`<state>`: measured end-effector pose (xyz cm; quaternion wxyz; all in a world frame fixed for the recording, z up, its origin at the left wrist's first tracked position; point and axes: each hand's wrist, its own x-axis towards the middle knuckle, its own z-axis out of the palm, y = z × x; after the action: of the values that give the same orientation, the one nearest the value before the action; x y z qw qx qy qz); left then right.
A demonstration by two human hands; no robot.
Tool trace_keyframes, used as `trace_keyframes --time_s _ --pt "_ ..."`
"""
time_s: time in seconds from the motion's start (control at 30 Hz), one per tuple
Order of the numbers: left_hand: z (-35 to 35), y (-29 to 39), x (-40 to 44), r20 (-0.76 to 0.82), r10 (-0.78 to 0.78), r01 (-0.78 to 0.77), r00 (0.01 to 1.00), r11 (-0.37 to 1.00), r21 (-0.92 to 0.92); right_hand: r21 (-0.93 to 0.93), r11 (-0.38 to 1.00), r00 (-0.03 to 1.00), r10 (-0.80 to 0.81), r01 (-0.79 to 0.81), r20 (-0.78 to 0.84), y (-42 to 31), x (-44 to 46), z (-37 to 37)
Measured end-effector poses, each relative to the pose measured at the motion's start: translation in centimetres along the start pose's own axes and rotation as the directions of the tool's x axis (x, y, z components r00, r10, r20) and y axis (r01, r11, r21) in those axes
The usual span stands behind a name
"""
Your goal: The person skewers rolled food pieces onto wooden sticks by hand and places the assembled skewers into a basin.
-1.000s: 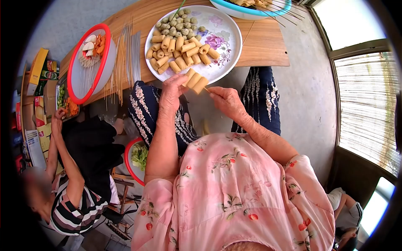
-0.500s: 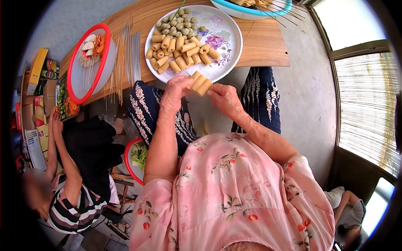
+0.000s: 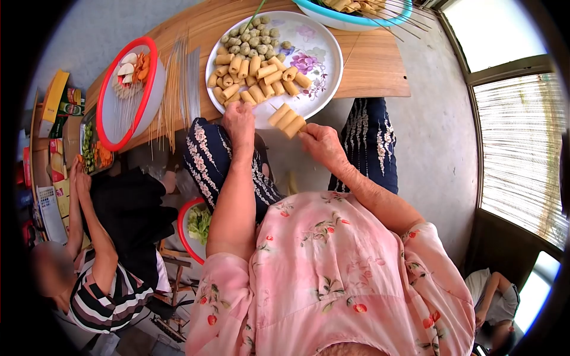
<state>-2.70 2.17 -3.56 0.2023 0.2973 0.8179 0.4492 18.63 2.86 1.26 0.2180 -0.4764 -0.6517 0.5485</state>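
My right hand (image 3: 321,144) is closed on a thin skewer carrying three tan hollow rolls (image 3: 287,121), held in the air just off the near rim of the plate. Over that rim reaches my left hand (image 3: 239,123), its fingers pinched at a loose roll (image 3: 232,98) on the pile's near side; the fingers partly hide it. The round white plate (image 3: 323,98) with purple flowers bears a heap of tan rolls (image 3: 268,75) and, behind them, speckled greenish balls (image 3: 252,40). A green stem (image 3: 255,13) lies over the balls.
Bare skewers (image 3: 173,89) lie on the wooden table (image 3: 377,68), left of the plate. A red-rimmed basket (image 3: 151,83) holds skewers and cut vegetables. At the back stands a blue-rimmed basin (image 3: 356,24); a bowl of greens (image 3: 181,228) is below. Another person (image 3: 110,249) works at left.
My left hand has left the skewered rolls and moved left to the loose rolls on the plate. My right hand keeps the skewer, almost in place.
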Motion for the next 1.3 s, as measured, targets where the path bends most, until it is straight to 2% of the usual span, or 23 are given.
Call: trace_keyframes --time_s 0.2,0.3,0.4,0.5,0.6,0.63,0.7,1.2,1.3 --pt "0.1 1.7 0.8 0.051 -0.092 0.067 0.994 0.929 0.364 -0.082 0.992 0.994 -0.098 0.094 -0.047 1.5 -0.1 0.0" --pt "-0.4 2.4 0.9 0.099 -0.144 0.101 0.985 0.933 0.345 -0.058 0.997 0.997 -0.057 0.053 -0.057 1.4 -0.2 -0.2" --pt "0.0 1.7 0.5 0.080 -0.164 0.171 0.983 0.982 -0.084 -0.009 1.000 0.999 0.005 -0.006 -0.043 0.8 -0.3 -0.4" --pt "-0.8 2.4 -0.6 0.164 -0.155 0.196 0.974 0.940 -0.279 -0.001 1.000 1.000 -0.009 0.009 -0.029 0.4 -0.4 -0.8" --pt "-2.0 2.6 -1.0 0.299 -0.286 0.389 0.911 0.836 -0.386 0.017 0.999 0.999 -0.030 0.030 -0.022 -0.1 -0.4 -1.0" --pt "-2.1 2.5 -1.1 0.316 -0.291 0.407 0.903 0.815 -0.414 0.027 0.999 0.999 -0.031 0.032 -0.019 -0.3 -0.5 -1.0" --pt "-2.2 2.2 -1.3 0.350 -0.297 0.440 0.888 0.767 -0.467 0.022 0.999 1.000 -0.025 0.025 0.000 -0.6 -0.6 -1.1" --pt "-2.4 1.8 -1.7 0.416 -0.293 0.483 0.861 0.726 -0.489 0.041 0.999 0.999 0.012 -0.014 0.047 -0.4 -0.9 -0.8" --pt "-2.5 1.7 -1.6 0.445 -0.257 0.467 0.858 0.752 -0.465 0.048 0.999 0.999 0.014 -0.016 0.046 -0.3 -0.9 -0.7"
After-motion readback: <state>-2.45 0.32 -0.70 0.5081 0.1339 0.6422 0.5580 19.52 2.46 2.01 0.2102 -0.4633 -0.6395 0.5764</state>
